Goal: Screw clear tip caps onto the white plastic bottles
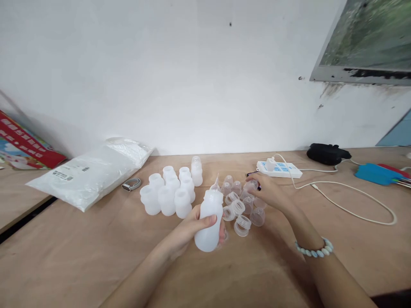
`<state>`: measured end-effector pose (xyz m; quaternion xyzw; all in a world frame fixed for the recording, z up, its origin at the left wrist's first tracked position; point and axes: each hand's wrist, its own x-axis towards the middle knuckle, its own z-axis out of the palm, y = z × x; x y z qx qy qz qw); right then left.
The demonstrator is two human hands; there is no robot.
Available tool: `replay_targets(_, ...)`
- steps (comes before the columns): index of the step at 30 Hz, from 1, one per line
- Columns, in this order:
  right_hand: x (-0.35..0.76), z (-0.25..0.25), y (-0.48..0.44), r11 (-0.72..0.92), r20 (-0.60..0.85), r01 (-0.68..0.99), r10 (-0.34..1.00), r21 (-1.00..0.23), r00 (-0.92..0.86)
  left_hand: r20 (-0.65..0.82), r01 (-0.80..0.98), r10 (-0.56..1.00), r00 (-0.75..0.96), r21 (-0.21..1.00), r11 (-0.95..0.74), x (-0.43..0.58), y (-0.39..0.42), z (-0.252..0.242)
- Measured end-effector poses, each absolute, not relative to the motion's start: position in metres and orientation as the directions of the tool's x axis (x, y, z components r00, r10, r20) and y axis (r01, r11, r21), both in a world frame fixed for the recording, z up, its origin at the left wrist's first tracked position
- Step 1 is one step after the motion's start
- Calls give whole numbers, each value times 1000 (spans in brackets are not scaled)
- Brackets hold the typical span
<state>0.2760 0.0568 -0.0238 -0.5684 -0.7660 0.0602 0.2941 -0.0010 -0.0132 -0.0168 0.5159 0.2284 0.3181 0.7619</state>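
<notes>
My left hand (192,229) is wrapped round a white translucent bottle (209,220) with a teat on top, held upright just above the wooden table (96,256). My right hand (269,194) reaches into a heap of clear caps and threaded rings (240,205) to the bottle's right, its fingers pinched on one clear cap (252,186). A cluster of several open white bottles (170,190) stands behind and to the left of my left hand.
A white plastic bag (93,169) and a small metal ring (131,185) lie at the left. A power strip (279,168) with a white cable (353,201), a black object (326,153) and a blue item (374,173) lie at the right. A red box (25,145) leans at far left.
</notes>
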Motion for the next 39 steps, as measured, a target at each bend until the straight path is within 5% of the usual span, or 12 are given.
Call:
replay_targets(6, 266, -15, 45, 427, 436, 717, 880, -552, -188, -54, -164, 778, 625, 966, 199, 4, -17, -13)
replay_targets(13, 201, -11, 7, 401, 321, 179, 877, -899, -357, -41, 126, 890, 455, 992, -19, 13, -18, -16)
replay_targets(20, 185, -14, -6, 320, 242, 235, 920, -918, -308, -79, 251, 879, 471, 967, -48, 13, -24, -14)
replay_targets(28, 201, -16, -5, 338, 278, 31, 819, -941, -502, -167, -32, 623, 764, 955, 295, 8, -24, -8)
replay_targets(32, 209, -3, -2, 303, 320, -144, 684, -942, -656, -83, -149, 459, 884, 882, 447, 0, -21, -14)
replay_targets(39, 202, -9, 5, 340, 350, -121, 768, -933, -537, -184, -28, 705, 685, 960, 278, 9, -26, -7)
